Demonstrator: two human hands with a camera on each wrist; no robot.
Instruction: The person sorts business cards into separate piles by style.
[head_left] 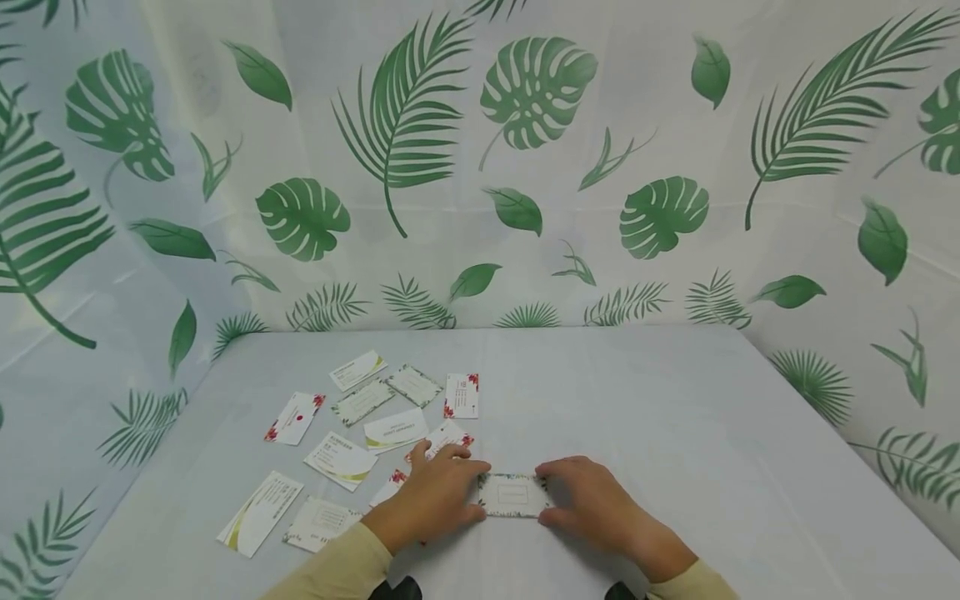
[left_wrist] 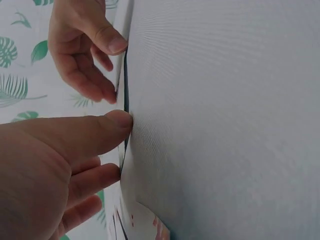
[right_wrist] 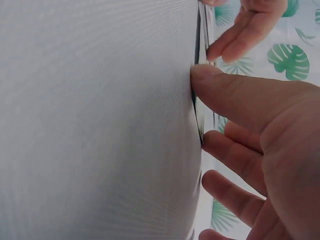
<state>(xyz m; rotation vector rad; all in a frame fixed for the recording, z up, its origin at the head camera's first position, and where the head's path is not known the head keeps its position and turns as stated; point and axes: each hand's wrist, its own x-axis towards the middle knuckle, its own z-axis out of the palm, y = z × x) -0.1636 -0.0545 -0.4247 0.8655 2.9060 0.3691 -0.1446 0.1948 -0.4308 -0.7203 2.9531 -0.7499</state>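
Observation:
A small stack of white cards with a leafy border (head_left: 513, 496) lies on the table near its front edge. My left hand (head_left: 471, 492) pinches the stack's left end between thumb and fingers, and my right hand (head_left: 557, 496) pinches the right end the same way. In the left wrist view the left hand (left_wrist: 120, 145) has its thumb and fingers on the stack's edge (left_wrist: 124, 85), with the right hand (left_wrist: 85, 45) beyond. The right wrist view mirrors this: right hand (right_wrist: 204, 107) on the stack's edge (right_wrist: 200, 117), left hand (right_wrist: 245, 30) behind.
Several loose cards (head_left: 340, 460) lie spread on the left half of the white-clothed table (head_left: 675, 433), some with red flowers (head_left: 461, 395), some with green swooshes (head_left: 260, 512). A leaf-print curtain (head_left: 525, 167) closes in the back and sides.

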